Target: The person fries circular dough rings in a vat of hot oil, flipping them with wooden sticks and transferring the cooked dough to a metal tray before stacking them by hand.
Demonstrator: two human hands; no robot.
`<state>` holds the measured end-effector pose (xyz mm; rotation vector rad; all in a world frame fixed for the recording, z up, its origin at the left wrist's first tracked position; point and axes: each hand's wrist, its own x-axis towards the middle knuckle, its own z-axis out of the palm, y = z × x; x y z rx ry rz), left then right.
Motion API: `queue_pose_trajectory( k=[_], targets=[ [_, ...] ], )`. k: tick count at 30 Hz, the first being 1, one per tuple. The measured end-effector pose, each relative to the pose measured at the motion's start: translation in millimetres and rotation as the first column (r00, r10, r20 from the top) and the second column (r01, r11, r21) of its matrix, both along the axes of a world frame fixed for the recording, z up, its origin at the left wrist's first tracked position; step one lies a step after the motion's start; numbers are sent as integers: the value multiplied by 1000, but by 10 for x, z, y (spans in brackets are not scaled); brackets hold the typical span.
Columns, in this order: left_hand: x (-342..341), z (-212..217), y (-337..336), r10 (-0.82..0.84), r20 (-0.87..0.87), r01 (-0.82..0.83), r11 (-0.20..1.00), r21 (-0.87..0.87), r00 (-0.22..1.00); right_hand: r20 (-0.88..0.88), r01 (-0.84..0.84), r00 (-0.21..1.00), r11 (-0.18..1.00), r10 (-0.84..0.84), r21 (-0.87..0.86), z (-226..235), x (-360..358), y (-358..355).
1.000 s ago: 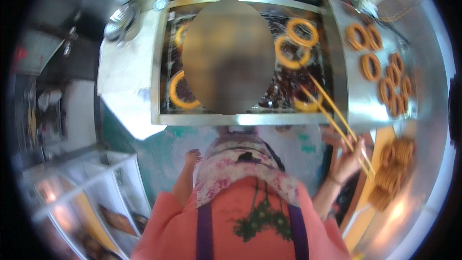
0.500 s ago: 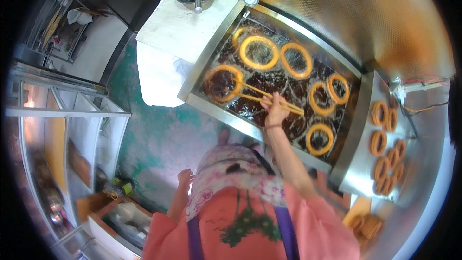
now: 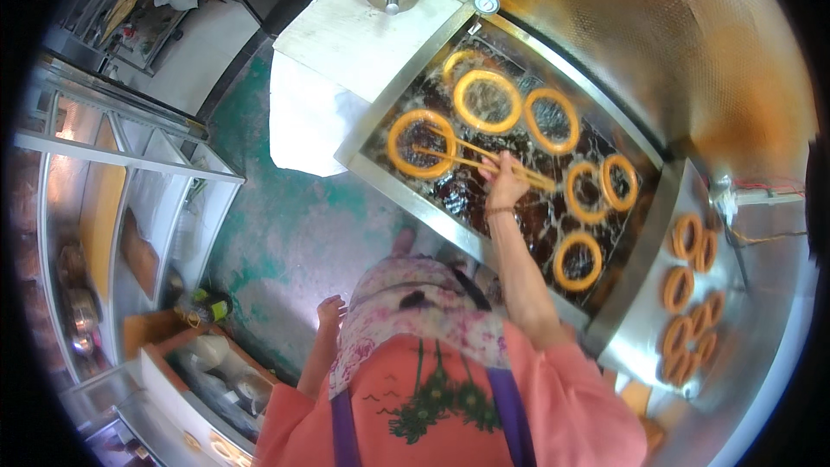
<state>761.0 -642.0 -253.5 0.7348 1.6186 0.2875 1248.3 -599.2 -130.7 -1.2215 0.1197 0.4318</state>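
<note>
Clasping chopsticks point(image 3: 453, 158), the right hand point(image 3: 505, 180) is angling them across a golden ring point(image 3: 393, 145), the left hand point(image 3: 331, 310) hanging empty.

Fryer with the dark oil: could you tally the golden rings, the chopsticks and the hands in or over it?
Golden rings: 7, one showing only in part
Chopsticks: 2
Right hand: 1
Total: 10

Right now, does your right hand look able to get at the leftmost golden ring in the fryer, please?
Most likely yes: the right hand holds chopsticks whose tips appear inside the leftmost golden ring, with no other ring between.
</note>
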Motion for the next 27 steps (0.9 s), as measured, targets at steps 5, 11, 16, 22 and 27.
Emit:
queue_pose_trajectory(
  k=[5, 11, 16, 22, 27],
  targets=[
    [-33, -24, -57, 133, -10, -134, 986, -96, 991, -253, 71, 966, 996, -55, 57, 23, 83, -306],
    [69, -133, -70, 87, -1, -87, 992, -93, 996, -344, 79, 939, 984, -18, 162, 144, 50, -940],
    [218, -144, -7, 38, 20, -36, 996, -83, 999, -216, 94, 973, 995, -84, 34, 117, -6, -1259],
    [325, -149, 49, -8, 28, 10, 997, -71, 1000, -53, 20, 998, 999, -21, -26, 200, -134, -1272],
    [343, -162, 18, -26, 25, 27, 997, -72, 999, 74, -108, 991, 993, 111, -35, 443, -184, -1271]
  ],
)
